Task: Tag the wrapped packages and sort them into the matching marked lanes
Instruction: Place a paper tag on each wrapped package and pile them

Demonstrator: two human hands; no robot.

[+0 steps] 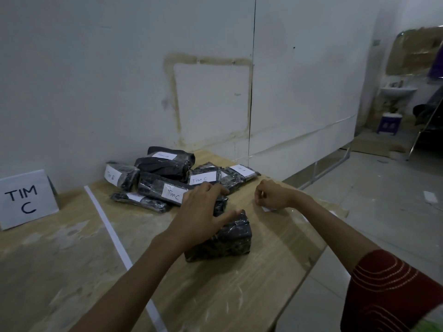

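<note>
A black plastic-wrapped package (227,240) lies on the wooden table (239,291) in front of me, with no tag visible on it. My left hand (203,209) rests on its top with the fingers spread. My right hand (271,194) is curled at the table's right side, its fingertips pinched at a small white paper tag (266,208) lying on the wood. Behind them sits a pile of several wrapped packages (165,173) with white tags, two reading "TIM C" (202,179) and one "TIM B" (110,175).
A folded white sign reading "TIM C" (25,200) stands at the left against the wall. A white tape strip (112,233) runs across the table as a lane line. The table's right edge drops to a tiled floor (383,200).
</note>
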